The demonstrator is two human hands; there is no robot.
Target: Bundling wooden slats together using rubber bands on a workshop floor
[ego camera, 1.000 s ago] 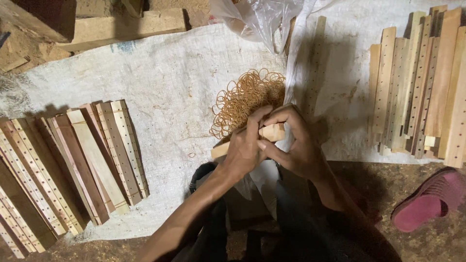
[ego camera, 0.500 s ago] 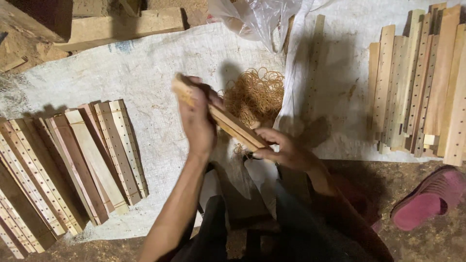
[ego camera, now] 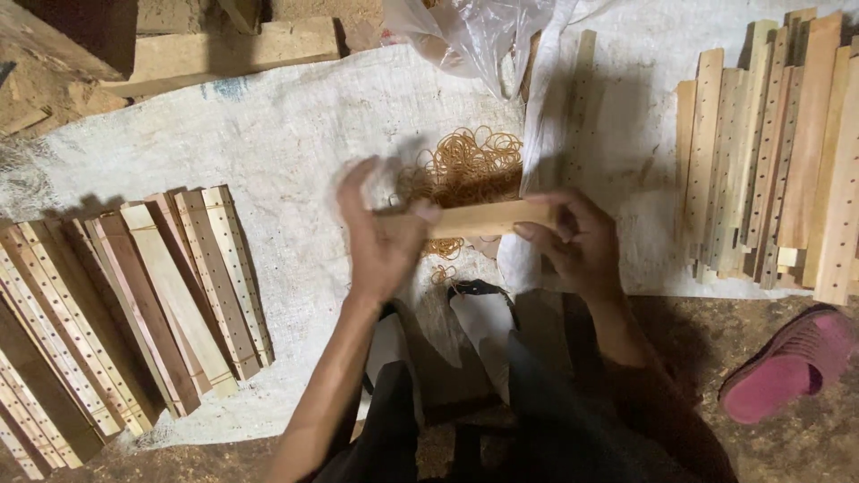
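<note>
Wooden strip bundle [ego camera: 488, 217] level between both hands, right hand [ego camera: 577, 246] gripping one end, left hand [ego camera: 380, 237] clasping the other.

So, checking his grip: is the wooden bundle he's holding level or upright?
Level: the wooden bundle lies crosswise between left hand and right hand.

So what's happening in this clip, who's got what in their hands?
A seated person holds a small bundle of wooden slats level between both hands, the left hand at one end and the right hand at the other. Just beyond it a pile of rubber bands lies on the white sacking. Banded bundles of drilled slats lie to the left, loose slats to the right.
</note>
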